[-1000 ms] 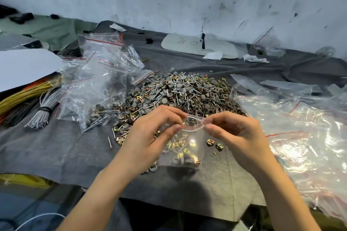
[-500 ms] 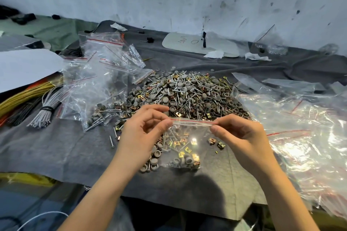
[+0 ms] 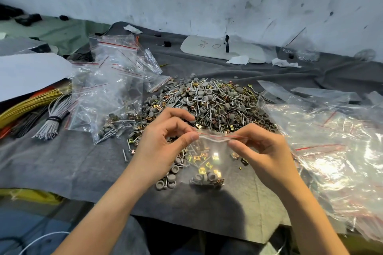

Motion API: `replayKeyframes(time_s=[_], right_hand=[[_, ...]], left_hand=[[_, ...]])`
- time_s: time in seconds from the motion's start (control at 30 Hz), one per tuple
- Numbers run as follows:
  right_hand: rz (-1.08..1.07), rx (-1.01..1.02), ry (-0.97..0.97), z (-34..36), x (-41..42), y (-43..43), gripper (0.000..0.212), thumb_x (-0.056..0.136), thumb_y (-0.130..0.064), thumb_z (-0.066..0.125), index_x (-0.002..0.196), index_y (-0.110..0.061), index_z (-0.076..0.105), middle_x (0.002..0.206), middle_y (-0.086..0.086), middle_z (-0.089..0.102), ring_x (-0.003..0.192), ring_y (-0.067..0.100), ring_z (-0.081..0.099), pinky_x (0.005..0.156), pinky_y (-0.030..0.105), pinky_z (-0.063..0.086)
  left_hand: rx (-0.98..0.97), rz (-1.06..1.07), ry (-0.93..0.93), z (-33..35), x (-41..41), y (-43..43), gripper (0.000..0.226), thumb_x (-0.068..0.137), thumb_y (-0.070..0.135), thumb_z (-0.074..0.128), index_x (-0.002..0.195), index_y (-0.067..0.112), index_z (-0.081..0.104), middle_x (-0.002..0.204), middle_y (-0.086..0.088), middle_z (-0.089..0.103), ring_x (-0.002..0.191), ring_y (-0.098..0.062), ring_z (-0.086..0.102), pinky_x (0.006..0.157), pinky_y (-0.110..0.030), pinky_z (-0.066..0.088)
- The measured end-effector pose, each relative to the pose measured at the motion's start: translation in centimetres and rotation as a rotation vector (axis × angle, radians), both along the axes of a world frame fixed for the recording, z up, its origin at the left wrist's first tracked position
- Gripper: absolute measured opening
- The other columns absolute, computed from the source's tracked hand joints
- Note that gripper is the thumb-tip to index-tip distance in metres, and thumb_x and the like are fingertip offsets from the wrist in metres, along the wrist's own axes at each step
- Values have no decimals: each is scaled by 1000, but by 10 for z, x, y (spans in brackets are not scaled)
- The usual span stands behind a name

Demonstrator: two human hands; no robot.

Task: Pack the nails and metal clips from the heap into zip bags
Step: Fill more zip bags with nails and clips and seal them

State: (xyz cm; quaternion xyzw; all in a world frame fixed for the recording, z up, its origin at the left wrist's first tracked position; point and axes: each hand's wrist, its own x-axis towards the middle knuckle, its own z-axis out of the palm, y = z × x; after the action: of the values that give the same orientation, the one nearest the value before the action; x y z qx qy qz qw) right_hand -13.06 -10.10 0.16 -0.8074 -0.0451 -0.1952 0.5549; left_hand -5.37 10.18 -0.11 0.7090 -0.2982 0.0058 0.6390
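L hand & R hand each pinch the red-striped top of 1 small clear plastic zip bag, near centre, w/ nails + gold clips inside. Just beyond: 1 grey-and-gold heap of the same.

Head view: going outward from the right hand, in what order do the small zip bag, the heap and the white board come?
1. The zip bag: pinched at its top edge by the right hand, on that hand's left.
2. The heap: on the cloth just beyond the hand, toward the wall.
3. The white board: far back, at the foot of the wall.
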Motion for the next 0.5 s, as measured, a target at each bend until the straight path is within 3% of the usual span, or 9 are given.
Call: replayKeyframes(time_s=[0.17,0.27,0.4,0.5], right_hand=[[-18,6,-6,-2,2,-1,13,79,-11,76,74,-22,70,71,-5,63,65,18,60,59,24,45],[-23,-5,46,-2,1,0,10,79,-14,75,79,-23,72,73,-9,65,68,11,61,60,22,45],[-21,-279,-83,12,2,11,13,74,-33,72,82,-22,72,81,-10,67,78,15,62,69,35,50],[-24,-480,-196,22,5,17,9,76,-24,77,80,-16,73,79,-7,67,78,21,58,67,42,48]], left_hand=[[44,-27,20,0,-1,2,10,72,36,68,75,27,71,107,20,60,96,-8,64,79,-18,51],[107,-27,-13,0,-2,4,12,75,31,67,77,20,70,108,15,59,92,-12,64,80,-17,50],[211,-41,-178,4,-4,-2,17,84,26,66,82,9,69,114,8,56,93,-16,62,85,-27,50],[276,-17,-331,9,-5,-6,21,85,27,64,84,7,70,115,6,56,101,-4,57,89,-22,46]])
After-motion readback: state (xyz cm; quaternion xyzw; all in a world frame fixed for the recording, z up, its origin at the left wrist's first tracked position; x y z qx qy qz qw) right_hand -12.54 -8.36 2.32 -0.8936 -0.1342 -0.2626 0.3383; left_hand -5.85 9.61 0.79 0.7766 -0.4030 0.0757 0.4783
